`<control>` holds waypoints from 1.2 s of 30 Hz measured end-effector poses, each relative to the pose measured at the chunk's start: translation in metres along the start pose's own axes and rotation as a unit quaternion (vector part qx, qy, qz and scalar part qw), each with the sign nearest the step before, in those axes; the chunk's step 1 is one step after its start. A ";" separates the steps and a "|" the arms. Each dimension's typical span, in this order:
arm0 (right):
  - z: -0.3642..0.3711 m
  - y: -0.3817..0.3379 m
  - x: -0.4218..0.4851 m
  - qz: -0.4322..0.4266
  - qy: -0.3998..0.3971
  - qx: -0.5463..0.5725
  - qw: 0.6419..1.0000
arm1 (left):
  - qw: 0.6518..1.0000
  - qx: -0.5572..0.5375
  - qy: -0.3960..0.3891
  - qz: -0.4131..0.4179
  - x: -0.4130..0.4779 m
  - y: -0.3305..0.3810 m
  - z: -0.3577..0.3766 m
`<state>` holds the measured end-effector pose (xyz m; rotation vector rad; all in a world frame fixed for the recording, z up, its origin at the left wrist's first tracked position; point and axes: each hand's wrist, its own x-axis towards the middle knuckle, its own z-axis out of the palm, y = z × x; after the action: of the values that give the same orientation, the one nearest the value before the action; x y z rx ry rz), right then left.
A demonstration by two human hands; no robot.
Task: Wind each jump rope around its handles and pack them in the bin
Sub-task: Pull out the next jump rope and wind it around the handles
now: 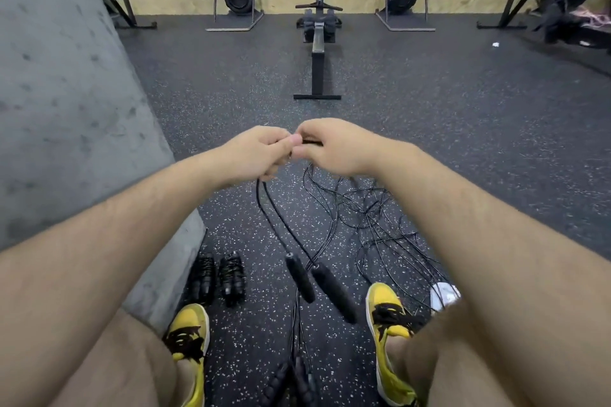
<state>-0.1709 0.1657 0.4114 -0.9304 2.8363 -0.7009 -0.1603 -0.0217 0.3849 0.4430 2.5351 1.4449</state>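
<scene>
I'm over the speckled floor (429, 129), a tangle of loose ropes (373, 218) lying below my right hand (334, 149). Both hands curled tight, left hand (258, 152) touching it, pinching one black rope (264, 198) (its two handles (317, 284) dangle between my shoes). Two wound ropes (218, 277) lie beside the left shoe.

Grey block (66, 109) walls left; loose rope tangle (373, 218) right; bare floor (231, 215) between.

Rowing machine (318, 43) stands on speckled floor (463, 109).
</scene>
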 end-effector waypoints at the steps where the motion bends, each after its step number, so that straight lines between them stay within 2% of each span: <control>1: -0.005 0.002 0.002 -0.004 0.012 -0.007 1.000 | 1.000 -0.006 -0.016 -0.001 -0.002 -0.001 -0.004; 3: -0.020 0.012 0.000 0.005 0.051 -0.003 0.999 | 0.999 -0.019 -0.040 0.000 -0.005 -0.007 -0.014; 6: -0.043 0.039 -0.006 0.052 0.199 0.019 0.978 | 0.999 0.014 -0.041 -0.014 -0.008 -0.023 -0.021; 8: -0.054 0.060 -0.010 0.117 0.270 -0.030 0.955 | 0.997 0.063 -0.032 -0.039 -0.011 -0.037 -0.023; 10: -0.052 0.068 -0.011 0.172 0.206 -0.098 0.958 | 0.995 0.085 0.003 -0.052 -0.013 -0.042 -0.022; 12: -0.034 0.049 -0.007 0.130 0.095 -0.112 0.980 | 0.995 0.089 0.021 -0.030 -0.010 -0.034 -0.016; 15: 0.005 0.003 0.003 0.037 -0.031 0.026 0.998 | 0.996 0.082 0.018 -0.008 -0.005 -0.019 -0.003; 16: 0.014 -0.006 0.008 0.028 -0.050 0.043 0.997 | 0.996 0.085 0.008 -0.014 -0.006 -0.018 -0.001; 19: 0.013 -0.011 0.015 0.017 -0.060 -0.016 0.998 | 0.998 0.021 -0.048 -0.035 -0.014 -0.023 -0.006; 21: 0.001 -0.004 0.016 0.013 0.002 -0.023 1.000 | 0.999 -0.003 -0.041 -0.025 -0.020 -0.020 -0.013; 24: -0.014 0.008 0.016 0.012 0.166 0.011 0.986 | 1.000 0.012 -0.006 -0.007 -0.019 -0.010 -0.015; 27: -0.009 0.016 0.016 0.019 0.227 0.039 0.973 | 0.997 -0.074 -0.004 -0.016 -0.019 -0.005 -0.003; 31: 0.008 0.004 0.016 -0.056 0.305 -0.106 0.945 | 0.965 -0.250 0.064 -0.052 -0.012 -0.003 0.004; 32: 0.011 -0.002 0.015 -0.069 0.290 -0.097 0.949 | 0.952 -0.287 0.086 -0.058 -0.010 0.000 0.001; 33: 0.014 -0.009 0.013 -0.054 0.242 -0.054 0.967 | 0.942 -0.312 0.108 -0.060 -0.008 0.003 -0.002; 35: 0.025 -0.021 0.008 0.034 0.068 0.085 0.993 | 0.930 -0.330 0.146 -0.068 -0.007 0.006 -0.008; 36: 0.032 -0.023 0.006 0.070 -0.012 0.143 0.987 | 0.928 -0.329 0.157 -0.077 -0.007 0.005 -0.010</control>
<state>-0.1568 0.1328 0.3933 -0.6817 2.6500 -1.0346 -0.1560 -0.0299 0.3944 -0.1066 2.0203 2.2956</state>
